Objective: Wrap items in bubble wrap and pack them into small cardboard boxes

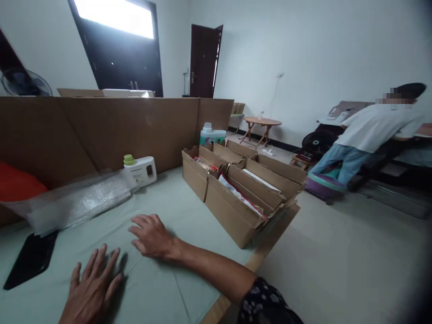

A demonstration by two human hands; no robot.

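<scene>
My left hand [91,288] rests low over the pale green tablecloth [158,292], fingers spread and nothing in it. To its right and a little farther off, my right hand [151,236] is over the cloth too, palm down, fingers apart and slightly bent, holding nothing. A black phone-like slab [32,258] lies left of my left hand. Beyond the hands are a stack of clear bubble-wrap bags [101,195] and a white bottle with a green cap [141,171]. Cardboard boxes [226,216] with packets inside stand at the right.
A cardboard partition [135,135] runs along the table's back. Near its right end stands a bottle of teal liquid [212,135]. Something orange-red [20,182] lies at the left. A person in a white shirt [378,126] bends over across the room, near a round wooden table [262,121].
</scene>
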